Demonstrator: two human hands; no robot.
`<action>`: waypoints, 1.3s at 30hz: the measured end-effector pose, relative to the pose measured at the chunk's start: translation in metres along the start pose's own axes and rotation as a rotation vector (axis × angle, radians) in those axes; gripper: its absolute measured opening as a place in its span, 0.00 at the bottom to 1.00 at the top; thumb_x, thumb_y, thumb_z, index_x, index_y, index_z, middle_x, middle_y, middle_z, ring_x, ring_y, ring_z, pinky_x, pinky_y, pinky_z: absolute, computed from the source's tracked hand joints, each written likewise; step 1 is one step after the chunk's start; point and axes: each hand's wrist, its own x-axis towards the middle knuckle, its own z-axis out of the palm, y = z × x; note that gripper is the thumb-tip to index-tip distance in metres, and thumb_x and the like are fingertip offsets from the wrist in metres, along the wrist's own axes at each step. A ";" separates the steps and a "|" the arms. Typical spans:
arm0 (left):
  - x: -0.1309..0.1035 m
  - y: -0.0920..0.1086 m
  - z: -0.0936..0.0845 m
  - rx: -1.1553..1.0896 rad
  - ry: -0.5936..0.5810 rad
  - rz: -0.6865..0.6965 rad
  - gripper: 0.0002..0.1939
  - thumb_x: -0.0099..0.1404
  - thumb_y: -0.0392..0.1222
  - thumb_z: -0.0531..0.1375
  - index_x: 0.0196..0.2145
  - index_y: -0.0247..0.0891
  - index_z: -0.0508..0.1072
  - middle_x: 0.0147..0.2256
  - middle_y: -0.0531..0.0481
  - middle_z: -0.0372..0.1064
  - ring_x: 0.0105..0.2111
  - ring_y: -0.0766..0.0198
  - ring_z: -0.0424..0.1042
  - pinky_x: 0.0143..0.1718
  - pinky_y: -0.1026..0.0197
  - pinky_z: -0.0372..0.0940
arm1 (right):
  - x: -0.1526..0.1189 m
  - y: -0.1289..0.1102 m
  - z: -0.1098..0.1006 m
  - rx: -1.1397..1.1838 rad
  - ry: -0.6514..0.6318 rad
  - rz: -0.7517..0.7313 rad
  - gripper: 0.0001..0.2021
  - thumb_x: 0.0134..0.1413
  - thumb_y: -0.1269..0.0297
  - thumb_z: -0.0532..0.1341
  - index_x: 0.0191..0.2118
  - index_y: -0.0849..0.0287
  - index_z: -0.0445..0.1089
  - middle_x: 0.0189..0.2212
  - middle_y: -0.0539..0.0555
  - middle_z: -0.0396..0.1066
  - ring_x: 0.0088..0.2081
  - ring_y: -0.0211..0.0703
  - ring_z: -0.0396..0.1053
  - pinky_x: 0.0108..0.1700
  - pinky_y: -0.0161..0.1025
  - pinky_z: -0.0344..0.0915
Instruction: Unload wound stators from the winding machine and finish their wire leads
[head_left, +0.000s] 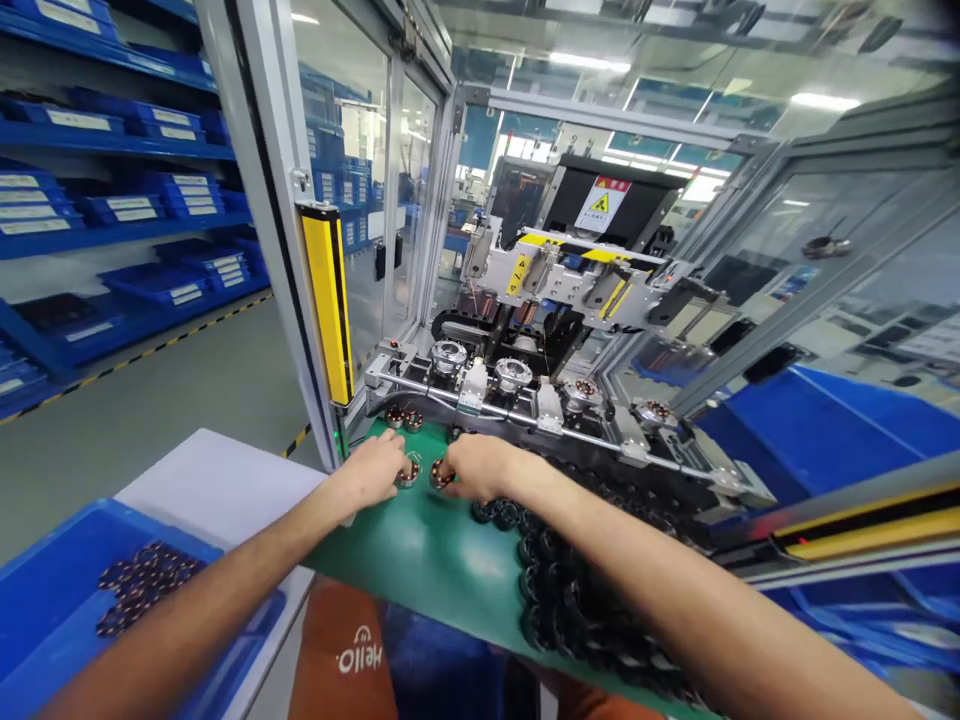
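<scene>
- Bare left hand (375,468): fingers bent down onto a small, round, silver-and-copper part (409,473); thumb hidden, so whether it pinches, cannot tell.
- Bare right hand (480,467): fingertips curled together, pinching a dark, copper-dotted ring (439,475) just beside the other part; fingers mask much of it.
- Both pieces at the green, smooth work surface (442,550), near its far left corner; contact with surface under the right one unclear.
- Two more copper-dotted rings (403,418) just beyond the left hand.
- Black, round parts (570,600) crowd the surface's right side; right forearm covers some, individual shapes blur together.
- Green surface shows from hands to near edge; a narrow gap separates the hands.
- Grey metal machine rail (480,405) bounds the far side, four round fixtures behind it.
- Blue plastic bin (67,570), lower left: cut off by frame, partly behind left forearm, copper-dotted pieces inside.
</scene>
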 end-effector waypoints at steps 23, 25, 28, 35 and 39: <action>0.068 0.140 -0.121 -0.125 0.362 0.294 0.18 0.75 0.50 0.73 0.57 0.40 0.83 0.67 0.40 0.72 0.71 0.41 0.67 0.74 0.34 0.65 | -0.137 0.213 -0.119 -0.031 0.062 0.617 0.20 0.75 0.54 0.70 0.64 0.58 0.76 0.57 0.59 0.80 0.52 0.51 0.82 0.53 0.53 0.83; 0.113 0.170 -0.137 -0.071 0.403 0.306 0.16 0.76 0.50 0.72 0.55 0.40 0.83 0.68 0.40 0.72 0.72 0.41 0.66 0.74 0.33 0.64 | -0.152 0.239 -0.112 0.011 0.054 0.678 0.21 0.76 0.54 0.70 0.65 0.58 0.76 0.58 0.59 0.79 0.52 0.51 0.81 0.53 0.53 0.84; 0.178 0.206 -0.150 0.008 0.446 0.279 0.17 0.77 0.51 0.71 0.56 0.40 0.82 0.69 0.39 0.70 0.73 0.40 0.64 0.74 0.32 0.64 | -0.161 0.268 -0.092 0.079 0.059 0.714 0.22 0.76 0.54 0.70 0.67 0.57 0.74 0.60 0.60 0.79 0.53 0.51 0.81 0.53 0.53 0.84; 0.264 0.243 -0.145 0.194 0.370 0.168 0.22 0.76 0.56 0.72 0.57 0.38 0.81 0.67 0.38 0.73 0.71 0.39 0.68 0.74 0.29 0.65 | -0.149 0.316 -0.040 0.200 0.027 0.729 0.22 0.75 0.53 0.70 0.66 0.57 0.75 0.62 0.61 0.78 0.56 0.53 0.80 0.56 0.55 0.83; 0.289 0.245 -0.142 0.252 0.227 0.139 0.24 0.78 0.58 0.71 0.59 0.38 0.80 0.67 0.37 0.73 0.70 0.39 0.70 0.73 0.29 0.67 | -0.136 0.340 -0.025 0.281 -0.015 0.737 0.22 0.75 0.53 0.70 0.66 0.57 0.75 0.62 0.61 0.78 0.56 0.53 0.80 0.57 0.56 0.82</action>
